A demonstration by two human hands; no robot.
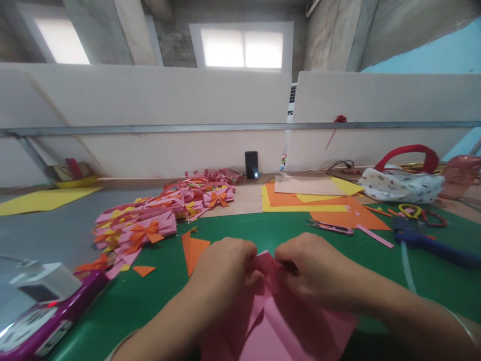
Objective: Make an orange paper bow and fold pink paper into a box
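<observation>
A folded sheet of pink paper (268,331) is held low in front of me, over the green mat. My left hand (229,271) pinches its upper left edge, fingers curled. On the other side my right hand (308,265) grips the upper right edge, with a small paper peak standing between the two hands. The fingertips are partly hidden behind the knuckles and the paper. Just left of my left hand lie orange paper triangles (195,250). Pink-handled thread snips (330,227) rest beyond my right hand.
Pink paper bags with orange bows (150,233) are piled at left. A purple power strip (67,311) holds a white charger. Orange and yellow sheets (300,200), a blue glue gun (424,240) and a fabric basket (402,183) lie right. A phone (251,164) leans on the partition.
</observation>
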